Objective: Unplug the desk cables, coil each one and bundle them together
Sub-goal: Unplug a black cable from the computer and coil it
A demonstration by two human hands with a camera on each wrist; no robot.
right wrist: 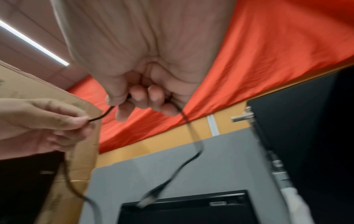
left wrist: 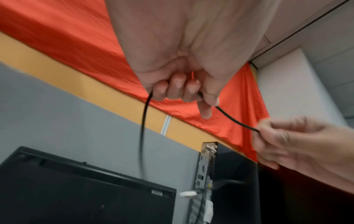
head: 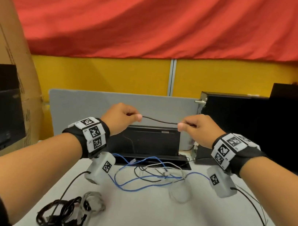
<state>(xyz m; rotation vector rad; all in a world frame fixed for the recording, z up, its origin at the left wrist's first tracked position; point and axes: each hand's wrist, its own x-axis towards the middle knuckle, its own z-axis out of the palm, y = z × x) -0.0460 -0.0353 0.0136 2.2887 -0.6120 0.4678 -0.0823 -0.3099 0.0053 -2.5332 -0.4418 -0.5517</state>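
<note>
Above the monitor (head: pixel 151 142), left hand (head: pixel 122 117) and right hand (head: pixel 198 128) pinch a black cable (head: pixel 159 120) taut (coiling step, likely); next, loop it

A black cable (head: pixel 159 121) runs between the two hands. On the white desk (head: pixel 158 219) lie blue cables (head: pixel 135 178), grey ones (head: pixel 179 193) and a black coil (head: pixel 59 213). The wristbands (head: pixel 91 135) are black with black-and-white checkered squares. Behind hang a red cloth (head: pixel 157 18) and a yellow wall (head: pixel 111 75).

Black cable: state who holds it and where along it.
Both hands pinch the black cable mid-length: left hand and right hand, a short span between them, both ends hanging.
</note>
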